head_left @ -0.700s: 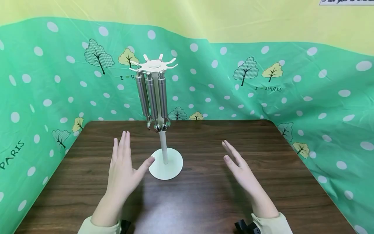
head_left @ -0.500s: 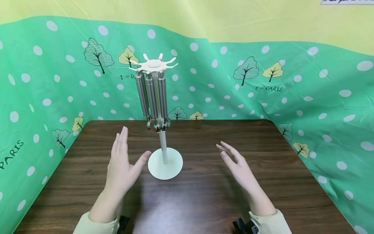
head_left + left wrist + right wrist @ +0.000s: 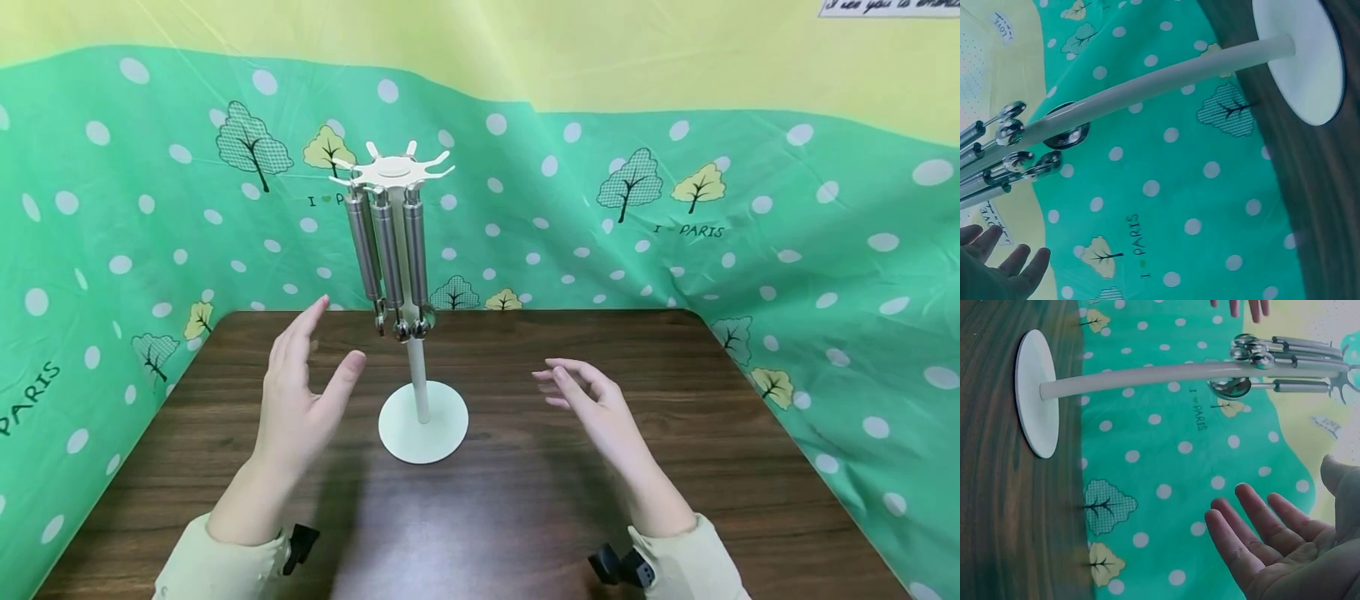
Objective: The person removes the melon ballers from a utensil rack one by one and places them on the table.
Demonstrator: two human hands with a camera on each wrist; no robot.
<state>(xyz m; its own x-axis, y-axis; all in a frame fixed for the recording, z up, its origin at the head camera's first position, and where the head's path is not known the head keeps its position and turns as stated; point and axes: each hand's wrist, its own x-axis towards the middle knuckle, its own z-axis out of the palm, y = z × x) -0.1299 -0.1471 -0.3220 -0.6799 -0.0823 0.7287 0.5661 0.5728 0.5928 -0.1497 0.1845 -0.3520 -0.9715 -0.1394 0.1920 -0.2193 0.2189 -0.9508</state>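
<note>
A white stand (image 3: 422, 442) with a round base, a thin pole and a spoked top stands upright on the table. From its spokes hang several spoons (image 3: 386, 250) with grey metal handles; their shiny bowls point down, and one larger bowl (image 3: 1230, 388) shows in the right wrist view. To the stand's left my left hand (image 3: 292, 392) hovers apart from it, thumb spread and fingers loosely bent, holding nothing. My right hand (image 3: 596, 404) is raised to the right of the stand, fingers slightly bent; its bare palm (image 3: 1304, 562) faces the right wrist camera.
The dark wood-grain table (image 3: 525, 517) extends around the base. Behind and beside it hangs a green and yellow curtain (image 3: 540, 183) with dots and trees. A black wrist camera (image 3: 302, 548) sits at the left sleeve, another device (image 3: 622, 567) at the right.
My left hand has shifted left and a little up, away from the base, its fingers bending. My right hand has moved left, its fingers bending more. The stand and spoons keep their place.
</note>
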